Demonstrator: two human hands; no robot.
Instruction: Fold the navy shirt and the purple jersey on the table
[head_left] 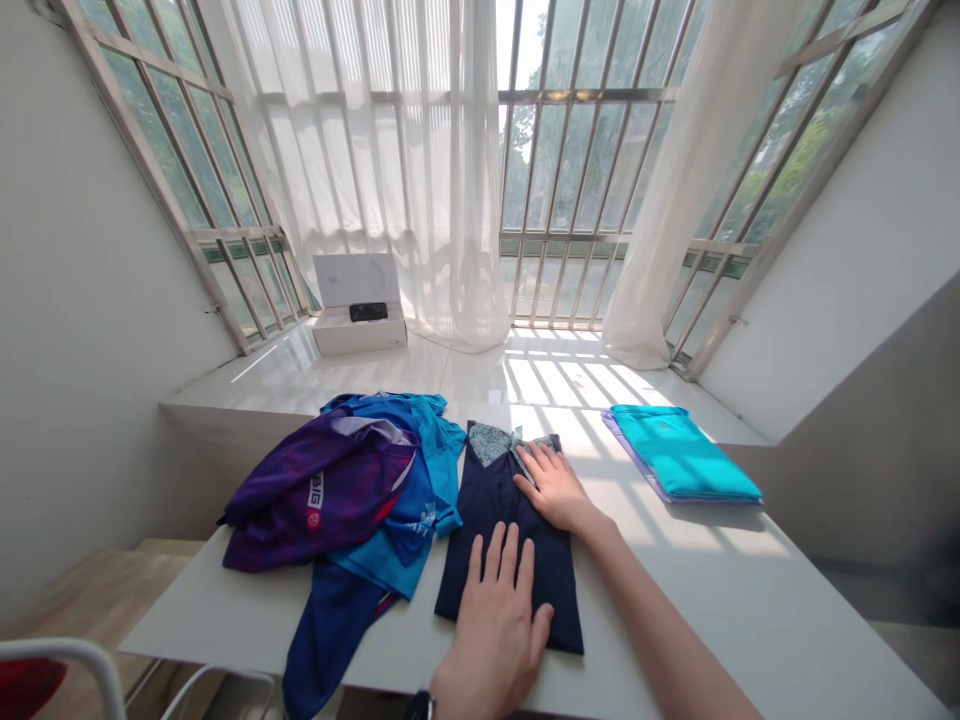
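A dark navy folded shirt [480, 500] with a patterned grey-green part at its far end lies flat on the white table [645, 620]. My left hand [502, 610] rests flat on its near half, fingers apart and pointing away from me. On the far end lies my right hand [551, 485], palm down with fingers spread, partly covering the patterned part. Just left of the navy shirt sits a loose heap: a purple jersey [345, 480] on top of a blue shirt [431, 440], with a dark blue sleeve [322, 630] hanging over the table's near edge.
At the right, a folded turquoise shirt [682, 450] lies on a lavender garment [637, 460]. On the window sill stands an open white box [360, 335] with a black device [368, 312]. Sheer curtains [450, 200] hang before barred windows. A white chair frame [75, 650] is at lower left.
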